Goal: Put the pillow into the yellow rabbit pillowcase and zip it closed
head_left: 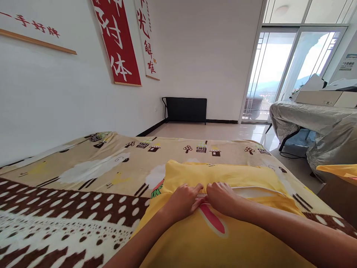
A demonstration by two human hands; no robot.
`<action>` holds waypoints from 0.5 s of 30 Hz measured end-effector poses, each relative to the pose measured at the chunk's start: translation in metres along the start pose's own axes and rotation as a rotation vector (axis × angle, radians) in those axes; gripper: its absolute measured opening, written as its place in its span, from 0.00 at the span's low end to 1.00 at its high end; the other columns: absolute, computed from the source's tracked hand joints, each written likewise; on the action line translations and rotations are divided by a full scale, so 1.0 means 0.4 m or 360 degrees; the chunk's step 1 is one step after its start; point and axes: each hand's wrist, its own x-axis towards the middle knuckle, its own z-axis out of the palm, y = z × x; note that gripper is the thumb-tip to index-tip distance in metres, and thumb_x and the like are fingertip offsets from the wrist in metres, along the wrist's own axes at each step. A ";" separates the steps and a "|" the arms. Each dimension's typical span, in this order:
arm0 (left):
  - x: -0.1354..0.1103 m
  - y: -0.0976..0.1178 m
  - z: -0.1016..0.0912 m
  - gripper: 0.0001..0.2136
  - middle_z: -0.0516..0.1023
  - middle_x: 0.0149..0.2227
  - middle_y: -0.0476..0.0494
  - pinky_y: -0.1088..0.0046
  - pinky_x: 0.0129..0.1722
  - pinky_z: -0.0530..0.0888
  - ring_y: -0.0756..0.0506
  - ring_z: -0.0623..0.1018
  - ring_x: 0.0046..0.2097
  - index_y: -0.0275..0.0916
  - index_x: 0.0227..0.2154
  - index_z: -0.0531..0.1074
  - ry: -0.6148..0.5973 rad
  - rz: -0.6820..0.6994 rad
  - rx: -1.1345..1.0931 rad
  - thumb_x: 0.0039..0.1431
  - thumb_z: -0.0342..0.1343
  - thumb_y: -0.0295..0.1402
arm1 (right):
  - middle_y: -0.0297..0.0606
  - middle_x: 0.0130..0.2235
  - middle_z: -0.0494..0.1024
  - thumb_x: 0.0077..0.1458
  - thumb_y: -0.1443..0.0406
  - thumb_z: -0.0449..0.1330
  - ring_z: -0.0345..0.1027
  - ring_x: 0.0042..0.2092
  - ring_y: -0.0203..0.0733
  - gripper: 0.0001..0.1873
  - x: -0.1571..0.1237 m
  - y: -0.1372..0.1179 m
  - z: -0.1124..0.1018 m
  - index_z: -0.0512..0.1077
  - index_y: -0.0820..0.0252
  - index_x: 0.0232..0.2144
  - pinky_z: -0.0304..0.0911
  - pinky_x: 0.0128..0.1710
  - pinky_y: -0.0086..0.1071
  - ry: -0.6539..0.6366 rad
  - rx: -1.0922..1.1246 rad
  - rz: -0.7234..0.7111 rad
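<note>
A yellow pillow cover point(178, 242) with a pink and white printed shape lies in front of me on the bed. A zip opening runs across it, and a white inner pillow point(252, 192) shows through the gap on the right side. My left hand point(185, 201) pinches the cover's edge at the zip line with thumb and fingers. Close beside it, my right hand point(221, 197) is closed with its fingers curled over the same edge. What lies inside the right fingers is hidden, though the cover's fabric gathers there.
A patterned blanket point(97, 175) covers the bed. A black folded panel point(186, 109) leans at the far wall. On the right, a table under silver sheeting point(315, 115) carries a white box point(318, 97). Orange-yellow fabric point(340, 170) sits at the right edge, near sliding glass doors point(287, 74).
</note>
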 end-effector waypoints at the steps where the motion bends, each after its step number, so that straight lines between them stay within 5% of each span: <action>1: 0.002 0.003 0.001 0.10 0.76 0.33 0.42 0.67 0.33 0.65 0.41 0.75 0.34 0.38 0.39 0.67 -0.0028 0.0027 0.0020 0.63 0.44 0.37 | 0.48 0.33 0.76 0.56 0.68 0.52 0.73 0.37 0.51 0.08 -0.008 -0.002 0.007 0.71 0.65 0.33 0.58 0.30 0.32 -0.0019 0.0002 -0.0003; 9: 0.011 0.010 0.032 0.07 0.75 0.36 0.42 0.61 0.40 0.68 0.40 0.74 0.39 0.36 0.36 0.67 -0.0072 0.0027 0.0100 0.62 0.45 0.33 | 0.43 0.32 0.75 0.59 0.62 0.51 0.71 0.34 0.45 0.10 -0.010 0.004 0.097 0.68 0.62 0.34 0.50 0.27 0.30 0.0109 0.0221 0.0120; 15: 0.033 0.005 0.036 0.10 0.69 0.39 0.39 0.60 0.43 0.66 0.40 0.68 0.43 0.35 0.34 0.68 0.0038 0.0118 0.0293 0.60 0.42 0.24 | 0.43 0.32 0.74 0.60 0.69 0.48 0.69 0.35 0.45 0.07 -0.018 -0.004 0.090 0.66 0.62 0.36 0.52 0.32 0.33 0.0288 -0.0021 0.0053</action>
